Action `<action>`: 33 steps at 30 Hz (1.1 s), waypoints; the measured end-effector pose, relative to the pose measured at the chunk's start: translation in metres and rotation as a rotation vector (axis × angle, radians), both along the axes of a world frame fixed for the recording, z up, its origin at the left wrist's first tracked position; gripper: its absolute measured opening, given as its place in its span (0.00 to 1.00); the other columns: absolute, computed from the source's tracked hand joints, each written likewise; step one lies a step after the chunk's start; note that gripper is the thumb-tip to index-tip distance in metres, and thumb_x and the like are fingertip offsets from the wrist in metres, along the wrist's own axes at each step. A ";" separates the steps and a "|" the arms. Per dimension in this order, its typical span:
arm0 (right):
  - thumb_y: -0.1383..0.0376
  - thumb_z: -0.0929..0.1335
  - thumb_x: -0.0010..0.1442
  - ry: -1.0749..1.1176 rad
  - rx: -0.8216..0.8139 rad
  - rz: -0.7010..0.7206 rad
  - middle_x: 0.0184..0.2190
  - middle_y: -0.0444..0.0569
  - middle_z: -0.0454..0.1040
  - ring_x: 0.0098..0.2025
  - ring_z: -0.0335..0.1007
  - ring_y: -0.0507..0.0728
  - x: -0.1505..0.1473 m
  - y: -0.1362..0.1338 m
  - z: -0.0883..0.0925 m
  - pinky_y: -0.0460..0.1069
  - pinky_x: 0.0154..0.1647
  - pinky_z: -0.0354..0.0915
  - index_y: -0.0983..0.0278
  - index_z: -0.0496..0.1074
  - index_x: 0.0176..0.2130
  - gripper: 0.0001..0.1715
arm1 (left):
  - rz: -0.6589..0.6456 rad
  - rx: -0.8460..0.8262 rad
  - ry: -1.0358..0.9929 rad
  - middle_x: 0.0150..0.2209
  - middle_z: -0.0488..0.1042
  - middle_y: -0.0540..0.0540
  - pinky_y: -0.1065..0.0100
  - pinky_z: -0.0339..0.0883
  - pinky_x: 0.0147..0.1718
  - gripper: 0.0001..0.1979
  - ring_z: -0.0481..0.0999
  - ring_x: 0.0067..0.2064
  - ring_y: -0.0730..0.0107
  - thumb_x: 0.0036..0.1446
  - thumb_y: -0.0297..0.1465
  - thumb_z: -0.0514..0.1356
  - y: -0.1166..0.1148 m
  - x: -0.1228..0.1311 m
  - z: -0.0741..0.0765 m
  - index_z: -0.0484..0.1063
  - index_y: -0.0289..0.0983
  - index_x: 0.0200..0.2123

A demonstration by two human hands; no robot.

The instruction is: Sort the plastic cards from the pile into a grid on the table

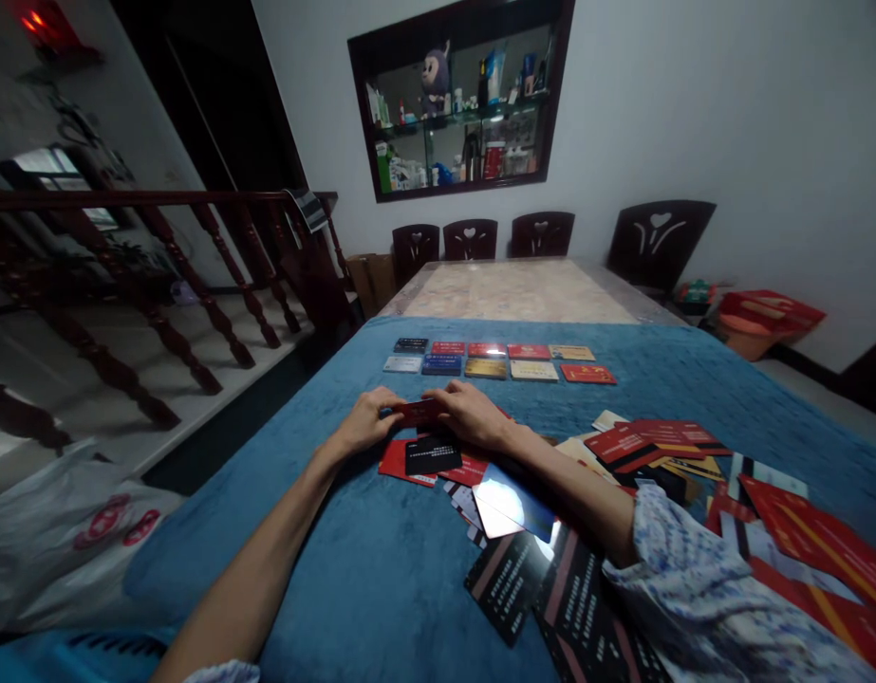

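Dark red card pinched at its two ends by both hands.
One end is gripped by the fingers of the left hand, the other by the right hand. It is held on the near side of two rows of cards; loose cards are strewn nearer, on the blue cloth.

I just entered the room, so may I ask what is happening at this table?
A person holds a dark red card between both hands: the left hand at one end, the right hand at the other. Beyond them, two rows of five cards lie on a blue cloth. Many loose cards overlap nearer the person and to the right.
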State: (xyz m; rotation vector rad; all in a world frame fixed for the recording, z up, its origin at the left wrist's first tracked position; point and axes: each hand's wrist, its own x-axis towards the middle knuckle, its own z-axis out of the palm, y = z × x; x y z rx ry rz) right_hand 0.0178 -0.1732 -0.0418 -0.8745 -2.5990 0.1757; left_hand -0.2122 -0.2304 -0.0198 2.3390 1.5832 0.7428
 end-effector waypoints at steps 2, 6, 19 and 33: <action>0.69 0.67 0.63 0.002 0.001 0.001 0.43 0.52 0.70 0.43 0.65 0.56 0.000 -0.001 0.000 0.51 0.47 0.60 0.59 0.68 0.61 0.26 | 0.015 0.017 0.015 0.39 0.81 0.44 0.62 0.70 0.47 0.13 0.77 0.43 0.62 0.57 0.26 0.60 0.000 0.001 -0.002 0.81 0.38 0.43; 0.70 0.66 0.63 0.015 0.028 0.018 0.40 0.51 0.72 0.42 0.65 0.57 0.000 -0.001 0.001 0.51 0.45 0.60 0.59 0.67 0.61 0.28 | 0.032 0.030 0.010 0.44 0.82 0.45 0.61 0.70 0.50 0.17 0.77 0.44 0.62 0.57 0.25 0.59 0.001 0.004 -0.007 0.80 0.40 0.48; 0.66 0.67 0.62 -0.081 0.118 -0.038 0.53 0.58 0.72 0.54 0.59 0.64 0.003 -0.004 0.011 0.56 0.51 0.57 0.64 0.61 0.64 0.33 | 0.124 0.089 -0.114 0.44 0.79 0.44 0.58 0.72 0.49 0.16 0.79 0.42 0.62 0.57 0.28 0.57 0.007 0.013 -0.016 0.72 0.38 0.48; 0.60 0.65 0.64 -0.141 0.126 -0.069 0.52 0.60 0.74 0.52 0.61 0.65 0.008 -0.005 0.024 0.58 0.50 0.57 0.69 0.62 0.62 0.30 | 0.101 0.190 0.096 0.52 0.74 0.40 0.51 0.65 0.54 0.28 0.71 0.52 0.54 0.54 0.27 0.61 0.008 0.011 -0.027 0.64 0.38 0.60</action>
